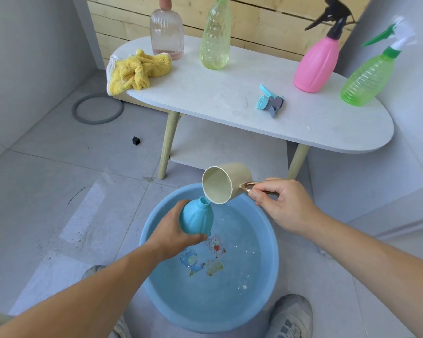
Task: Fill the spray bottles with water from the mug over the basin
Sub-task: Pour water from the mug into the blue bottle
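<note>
Floor basin [205, 320] catches spill: left grip [171, 231] holds blue bottle [197, 219], right grip [286, 206] pinches tilted mug [224, 182] handle; narrow neck, overshoot likely.

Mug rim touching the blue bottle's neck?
Cannot tell. Head view: rim of the mug meets the open neck of the blue bottle with no visible gap, but one angle can't separate contact from overlap.

A single wide-angle view from the person's head looks forward and steeply down. The arms [83, 293] enter from the bottom corners. The blue basin [205, 320] on the floor lies close beneath, low in the centre, between two shoes [291, 313]. The white table [230, 93] stands farther off across the upper half, its far edge against a wooden wall [266, 25]
</note>
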A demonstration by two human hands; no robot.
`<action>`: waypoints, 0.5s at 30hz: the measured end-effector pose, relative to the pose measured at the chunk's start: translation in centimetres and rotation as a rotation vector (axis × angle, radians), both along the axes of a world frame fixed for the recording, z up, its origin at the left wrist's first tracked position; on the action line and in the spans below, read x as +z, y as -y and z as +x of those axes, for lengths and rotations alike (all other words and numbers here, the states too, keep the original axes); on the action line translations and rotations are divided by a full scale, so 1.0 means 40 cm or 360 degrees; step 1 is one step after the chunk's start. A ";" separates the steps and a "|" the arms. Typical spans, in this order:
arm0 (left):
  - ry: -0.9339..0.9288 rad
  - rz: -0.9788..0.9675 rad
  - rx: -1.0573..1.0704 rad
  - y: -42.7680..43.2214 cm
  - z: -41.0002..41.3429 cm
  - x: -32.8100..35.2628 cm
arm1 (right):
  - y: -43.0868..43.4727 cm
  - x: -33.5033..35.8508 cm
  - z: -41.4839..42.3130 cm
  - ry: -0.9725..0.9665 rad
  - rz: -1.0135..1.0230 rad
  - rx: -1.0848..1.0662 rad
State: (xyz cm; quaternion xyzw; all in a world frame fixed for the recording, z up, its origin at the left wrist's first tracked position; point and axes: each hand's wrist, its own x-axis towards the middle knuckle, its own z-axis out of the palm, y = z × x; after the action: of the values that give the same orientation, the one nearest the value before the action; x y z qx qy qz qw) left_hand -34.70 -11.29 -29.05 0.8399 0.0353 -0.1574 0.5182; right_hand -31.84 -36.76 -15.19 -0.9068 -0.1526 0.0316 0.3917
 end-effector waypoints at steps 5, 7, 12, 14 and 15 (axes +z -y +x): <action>-0.0013 -0.0002 -0.0001 0.001 0.000 0.002 | 0.003 -0.006 0.006 0.0038 -0.0024 0.0023; -0.0015 -0.0004 0.0000 0.003 0.000 0.003 | 0.003 -0.008 0.007 0.0049 -0.0026 0.0025; -0.0007 -0.0017 0.0007 0.004 0.000 0.006 | 0.003 -0.012 0.007 0.0052 -0.0041 0.0018; -0.0005 -0.0015 0.0006 0.004 -0.001 0.006 | 0.005 -0.015 0.009 0.0059 -0.0072 0.0017; -0.0005 -0.0016 0.0005 0.004 -0.001 0.007 | 0.006 -0.016 0.009 0.0060 -0.0087 0.0018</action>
State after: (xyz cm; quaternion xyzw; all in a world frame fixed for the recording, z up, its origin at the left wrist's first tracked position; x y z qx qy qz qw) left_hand -34.76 -11.45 -28.79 0.8369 0.0367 -0.1582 0.5226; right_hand -31.48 -36.99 -15.83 -0.9168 -0.1642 0.0207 0.3635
